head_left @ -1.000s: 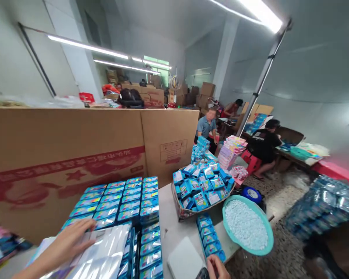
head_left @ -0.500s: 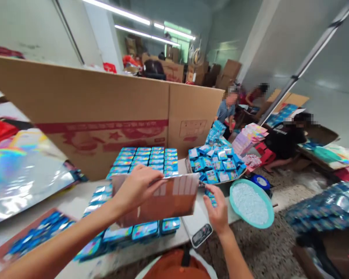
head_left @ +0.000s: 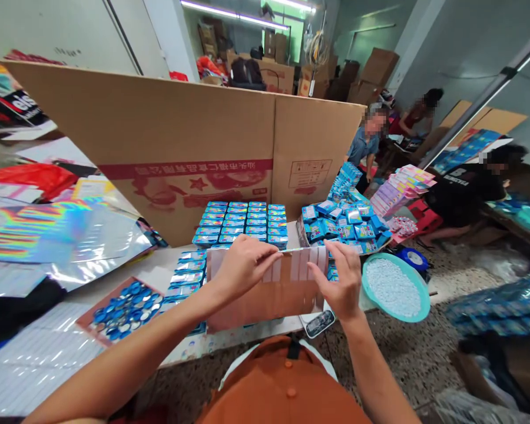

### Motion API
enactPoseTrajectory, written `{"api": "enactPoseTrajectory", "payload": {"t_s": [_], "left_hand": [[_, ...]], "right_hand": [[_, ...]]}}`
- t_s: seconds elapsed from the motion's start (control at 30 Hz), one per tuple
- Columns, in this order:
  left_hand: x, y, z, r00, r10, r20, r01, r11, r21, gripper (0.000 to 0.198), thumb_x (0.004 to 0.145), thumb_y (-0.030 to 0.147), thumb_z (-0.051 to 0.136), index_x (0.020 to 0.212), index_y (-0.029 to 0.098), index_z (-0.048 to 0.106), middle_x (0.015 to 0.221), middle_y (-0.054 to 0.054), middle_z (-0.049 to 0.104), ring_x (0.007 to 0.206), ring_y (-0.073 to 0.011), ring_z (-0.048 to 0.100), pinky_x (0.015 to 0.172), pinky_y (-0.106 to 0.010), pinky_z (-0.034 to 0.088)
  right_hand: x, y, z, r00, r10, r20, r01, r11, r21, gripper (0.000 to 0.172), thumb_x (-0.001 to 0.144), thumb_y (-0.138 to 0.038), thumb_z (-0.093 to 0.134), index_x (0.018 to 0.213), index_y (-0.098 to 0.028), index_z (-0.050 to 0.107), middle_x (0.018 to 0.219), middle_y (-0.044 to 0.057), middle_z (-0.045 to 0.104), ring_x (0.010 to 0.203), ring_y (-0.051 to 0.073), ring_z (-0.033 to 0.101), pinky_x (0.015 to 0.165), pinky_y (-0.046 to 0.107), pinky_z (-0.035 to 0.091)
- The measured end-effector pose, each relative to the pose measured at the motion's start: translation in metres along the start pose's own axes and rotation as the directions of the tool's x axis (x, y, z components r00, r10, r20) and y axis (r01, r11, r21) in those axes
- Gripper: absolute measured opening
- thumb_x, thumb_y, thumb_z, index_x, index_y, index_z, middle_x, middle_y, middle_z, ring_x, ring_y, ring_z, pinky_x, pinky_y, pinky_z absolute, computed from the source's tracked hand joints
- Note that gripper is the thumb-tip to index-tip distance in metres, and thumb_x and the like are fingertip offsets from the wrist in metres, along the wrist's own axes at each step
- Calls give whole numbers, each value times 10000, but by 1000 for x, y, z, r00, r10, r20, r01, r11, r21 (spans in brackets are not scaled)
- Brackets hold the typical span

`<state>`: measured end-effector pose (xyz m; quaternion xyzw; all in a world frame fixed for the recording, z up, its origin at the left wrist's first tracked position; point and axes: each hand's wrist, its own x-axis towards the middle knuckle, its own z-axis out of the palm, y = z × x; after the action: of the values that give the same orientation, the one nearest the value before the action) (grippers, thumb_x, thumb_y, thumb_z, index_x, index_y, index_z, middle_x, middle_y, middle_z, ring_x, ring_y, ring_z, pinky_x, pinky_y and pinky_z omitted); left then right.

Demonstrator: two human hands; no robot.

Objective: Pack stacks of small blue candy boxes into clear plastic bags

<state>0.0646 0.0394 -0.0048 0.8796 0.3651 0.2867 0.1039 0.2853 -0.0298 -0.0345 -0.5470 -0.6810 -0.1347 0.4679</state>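
Both hands hold up a shiny mirror-like bag (head_left: 277, 294) in front of me, over the table edge. My left hand (head_left: 242, 266) pinches its top edge at the left. My right hand (head_left: 342, 281) pinches the top right corner. Behind the bag, rows of small blue boxes (head_left: 242, 221) lie stacked on the white table (head_left: 159, 268). A basket (head_left: 342, 227) heaped with more blue boxes stands to the right of them.
A tall cardboard wall (head_left: 181, 135) runs behind the boxes. A teal bowl of white pellets (head_left: 395, 287) overhangs the table's right end. Holographic bags (head_left: 62, 235) and a tray of blue discs (head_left: 121, 303) lie left. Other people (head_left: 468, 188) work at the back right.
My left hand lifted the shiny bag off the pile at the left and brought it in front of me. My right hand rose and took its right corner. The camera tilted down.
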Motion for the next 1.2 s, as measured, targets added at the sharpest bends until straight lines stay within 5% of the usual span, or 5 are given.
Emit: {"api": "enactPoseTrajectory", "payload": {"t_s": [0.23,0.47,0.6,0.8,1.2], "left_hand": [[-1,11,-5,994,87,63,-83,995,-56,225,915,362,515,858,237,692,802,22,730,735,-143,621,725,-317,325],[-9,7,-9,993,39,107,-22,987,-162,235,906,385,516,1036,258,665,847,0,724,754,-156,621,748,-309,382],[-11,6,-12,987,56,148,-27,982,-189,199,909,342,513,932,252,688,864,-3,725,786,-157,629,774,-316,381],[-16,6,-8,992,3,123,17,986,-163,194,907,338,519,896,252,693,783,19,718,725,-148,627,745,-318,356],[-23,14,-10,993,74,96,-76,997,19,241,930,301,463,899,217,687,793,-10,722,710,-160,617,719,-331,335]], "right_hand": [[22,-4,2,914,-142,381,65,976,209,130,871,-327,608,933,-227,663,861,13,698,812,164,605,827,358,400],[20,-8,3,873,-49,486,-145,924,353,191,898,-343,568,800,-224,680,752,-7,682,738,141,584,756,313,401],[19,-13,3,865,-36,501,-155,929,335,199,901,-335,560,785,-220,675,733,-12,673,728,136,581,769,311,409],[16,-23,3,895,-175,410,109,978,179,155,909,-286,552,1014,-243,657,902,-1,707,858,147,608,1014,403,301],[1,-37,1,916,-240,320,212,970,121,227,903,-195,537,1094,-244,650,1024,24,701,942,182,589,878,371,385]]}}
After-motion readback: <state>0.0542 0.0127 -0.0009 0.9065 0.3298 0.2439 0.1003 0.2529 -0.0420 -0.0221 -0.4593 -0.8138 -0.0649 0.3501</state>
